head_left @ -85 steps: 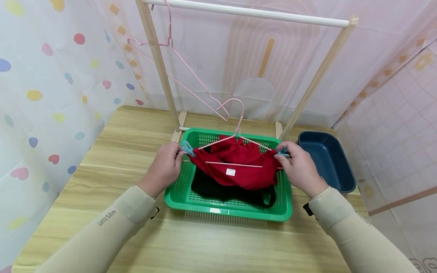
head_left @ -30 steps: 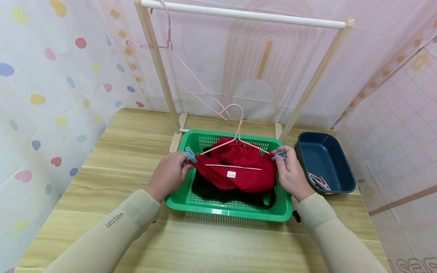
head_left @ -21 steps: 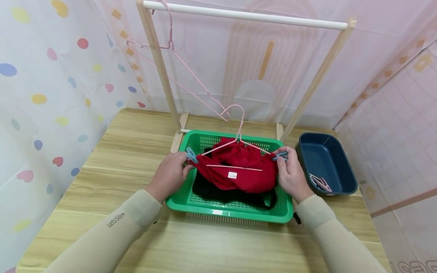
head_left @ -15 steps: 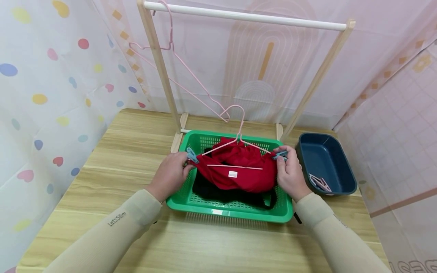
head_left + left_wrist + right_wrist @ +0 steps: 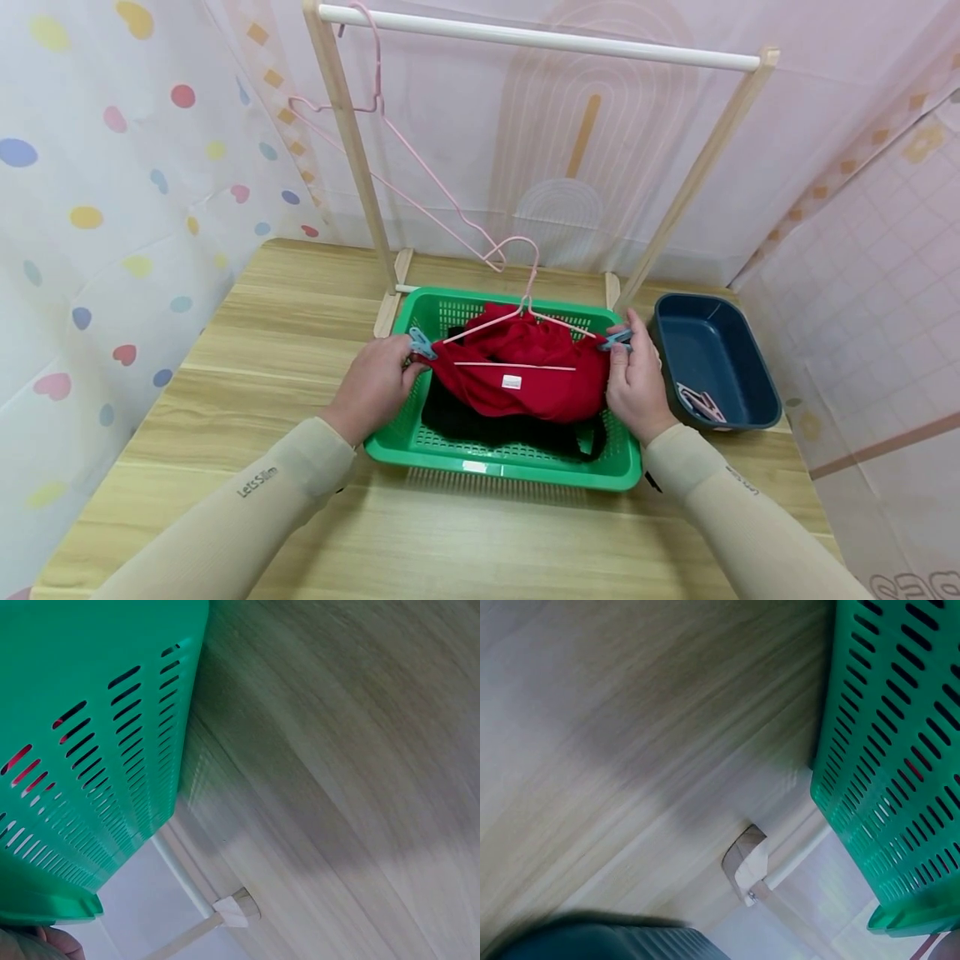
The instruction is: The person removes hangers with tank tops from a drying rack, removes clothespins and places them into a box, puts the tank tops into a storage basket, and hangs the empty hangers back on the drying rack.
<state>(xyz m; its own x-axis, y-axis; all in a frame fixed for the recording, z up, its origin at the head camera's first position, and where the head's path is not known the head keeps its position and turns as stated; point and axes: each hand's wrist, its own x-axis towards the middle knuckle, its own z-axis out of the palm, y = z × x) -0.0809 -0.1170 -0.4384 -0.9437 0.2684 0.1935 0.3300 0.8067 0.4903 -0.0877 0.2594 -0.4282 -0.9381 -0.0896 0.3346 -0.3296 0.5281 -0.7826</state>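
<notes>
A red garment with a white label hangs on a pink clothes hanger over the green basket. A light blue clothespin clips its left corner and another blue clothespin its right corner. My left hand pinches the red fabric just below the left clothespin. At the other corner my right hand has the right clothespin between thumb and index finger, the index pointing up. Under the red garment lies a black garment with a strap. In the wrist views the hands are almost wholly out of frame.
A wooden rack with a white bar stands behind the basket. Another pink hanger hangs from its left end. To the right, a dark blue bin holds several pink and white clothespins. The wooden tabletop extends in front.
My left fingers have shifted from the left clothespin down onto the fabric. My right hand has turned slightly, its index finger straightening upward. The hanger has dipped a little; both clothespins stay on.
</notes>
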